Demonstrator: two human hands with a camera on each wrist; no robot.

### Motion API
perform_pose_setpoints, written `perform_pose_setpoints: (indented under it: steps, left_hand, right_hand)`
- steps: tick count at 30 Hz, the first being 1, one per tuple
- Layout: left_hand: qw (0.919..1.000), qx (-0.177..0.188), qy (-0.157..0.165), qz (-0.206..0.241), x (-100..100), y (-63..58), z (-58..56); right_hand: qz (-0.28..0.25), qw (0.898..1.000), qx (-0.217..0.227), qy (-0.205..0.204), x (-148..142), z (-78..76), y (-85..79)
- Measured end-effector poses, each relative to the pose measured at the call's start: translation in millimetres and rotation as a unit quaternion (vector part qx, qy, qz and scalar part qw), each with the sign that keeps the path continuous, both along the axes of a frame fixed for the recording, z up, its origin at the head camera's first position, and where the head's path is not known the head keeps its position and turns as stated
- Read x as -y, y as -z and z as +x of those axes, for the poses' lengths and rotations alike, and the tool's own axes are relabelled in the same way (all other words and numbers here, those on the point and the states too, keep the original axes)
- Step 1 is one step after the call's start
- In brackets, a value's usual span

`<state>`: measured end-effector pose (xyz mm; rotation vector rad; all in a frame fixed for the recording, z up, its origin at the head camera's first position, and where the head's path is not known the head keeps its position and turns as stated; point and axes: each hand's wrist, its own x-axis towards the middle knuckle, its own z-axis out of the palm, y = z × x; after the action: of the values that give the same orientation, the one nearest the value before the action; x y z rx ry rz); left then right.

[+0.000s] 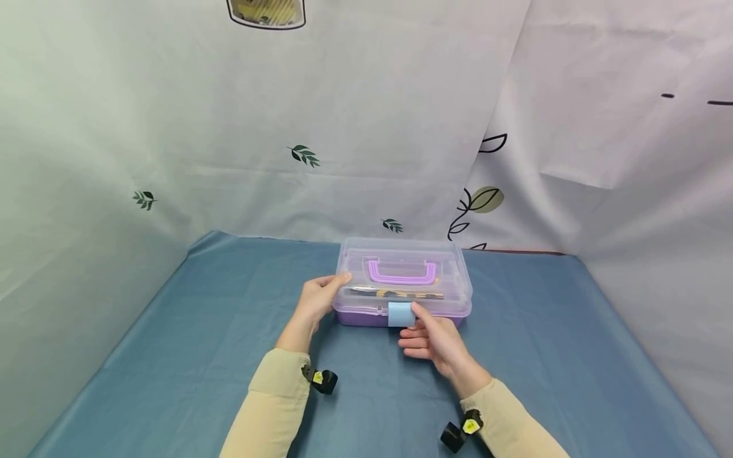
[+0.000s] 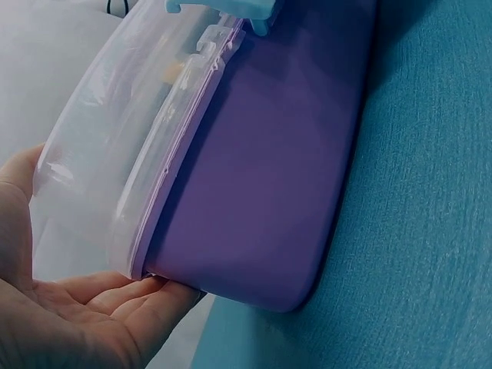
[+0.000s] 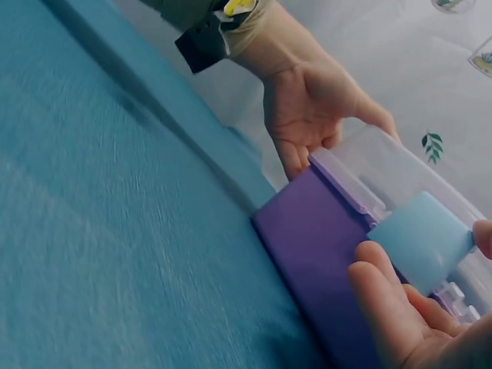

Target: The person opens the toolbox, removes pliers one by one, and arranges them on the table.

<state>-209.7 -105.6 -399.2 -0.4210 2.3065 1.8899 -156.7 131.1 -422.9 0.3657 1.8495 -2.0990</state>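
A plastic storage box (image 1: 366, 318) with a purple base and a clear lid (image 1: 355, 254) stands on the blue cloth. The lid lies down over the base, and a purple handle (image 1: 402, 280) is folded flat on it. My left hand (image 1: 315, 302) grips the box's left end, thumb on the lid and fingers against the side. On the front is a light blue latch (image 3: 423, 240). My right hand (image 1: 438, 346) pinches this latch, with the thumb at its edge and fingertips by its lower side. Long dark and yellow items (image 1: 395, 294), their kind unclear, show through the lid.
Blue cloth (image 1: 200, 356) covers the table around the box. Pale fabric with leaf prints (image 1: 303, 155) hangs behind and at both sides, close to the box's back. Each sleeved wrist carries a small black camera (image 1: 325, 381).
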Motion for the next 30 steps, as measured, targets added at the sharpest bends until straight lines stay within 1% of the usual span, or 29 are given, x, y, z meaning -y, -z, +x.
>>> perform_pose_setpoints:
  steps: [5, 8, 11, 14, 16, 19, 23, 27, 30]
  left_hand:
    - [1.0000, 0.002, 0.006, -0.003, -2, 1.2, 0.4]
    - [0.9999, 0.003, 0.008, -0.008, -2, 1.2, 0.4]
    - [0.9999, 0.004, 0.004, -0.010, -1, 0.2, 0.3]
    - [0.9999, 0.004, 0.002, -0.010, 0, -0.6, 0.3]
    - [1.0000, 0.003, 0.002, -0.008, 0, -0.6, 0.2]
    - [1.0000, 0.003, 0.000, -0.005, 0, -0.4, 0.1]
    - [1.0000, 0.002, 0.001, -0.004, 0, 0.2, -0.6]
    - [1.0000, 0.002, 0.000, -0.003, 0, 0.2, -1.4]
    - [1.0000, 0.003, 0.000, -0.004, 0, 0.8, -1.6]
  right_hand:
    - [0.058, 0.998, -0.037, 0.014, -2, 2.1, 0.1]
    - [0.083, 0.995, -0.061, 0.017, -2, 3.1, -1.4]
    - [0.104, 0.991, -0.086, 0.017, -2, 4.2, -4.2]
    - [0.136, 0.984, -0.115, 0.018, -2, 4.9, -7.4]
    - [0.164, 0.977, -0.137, 0.018, -1, 5.9, -9.5]
    - [0.210, 0.962, -0.172, 0.018, -1, 7.8, -12.1]
    - [0.269, 0.937, -0.223, 0.010, -3, 10.2, -15.0]
    - [0.313, 0.913, -0.262, -0.015, -6, 11.4, -17.6]
    - [0.338, 0.898, -0.279, -0.040, -8, 11.9, -19.2]
